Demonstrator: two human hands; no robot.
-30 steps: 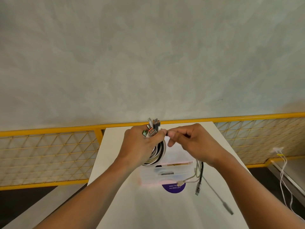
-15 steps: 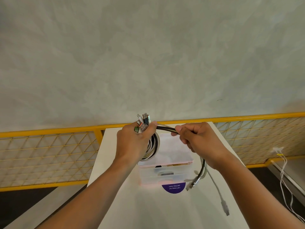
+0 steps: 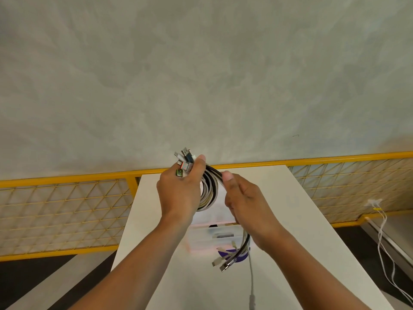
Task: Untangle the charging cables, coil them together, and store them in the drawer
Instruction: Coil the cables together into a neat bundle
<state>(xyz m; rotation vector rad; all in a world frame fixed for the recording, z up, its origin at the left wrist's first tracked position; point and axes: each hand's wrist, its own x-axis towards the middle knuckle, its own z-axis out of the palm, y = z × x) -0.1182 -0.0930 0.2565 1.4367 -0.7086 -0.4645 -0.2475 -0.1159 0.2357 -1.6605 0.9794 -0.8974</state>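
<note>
- My left hand (image 3: 178, 191) has its fingers curled round the coil (image 3: 209, 193) and holds it in the air above the worktop (image 3: 290, 220). The plugs (image 3: 184, 162) are bunched and stick out above the thumb.
- My right hand (image 3: 245, 204) pinches the strands just right of the coil, thumb on top. The tails run down under its palm.
- Progress, as I judge it: the untangling looks done, since the strands lie side by side. Several loops are wound, so coiling is well along.
- What is left: the loose ends (image 3: 230, 258) hang below my right hand, and one white cable (image 3: 251, 285) trails toward the near edge. These need winding in before the bundle is stored.
- The drawer box (image 3: 210, 239) sits on the worktop directly under my hands. It is blurred, so I cannot tell whether a drawer is open.
- The worktop is narrow, and its left and right edges drop to the floor. There is room to work right of the box and on its near side.
- A yellow rail (image 3: 67, 198) runs just past the far edge.
- The hanging ends are near the box and could snag on it as I wind.
- White leads (image 3: 380, 238) hang at the far right, well apart from the worktop.
</note>
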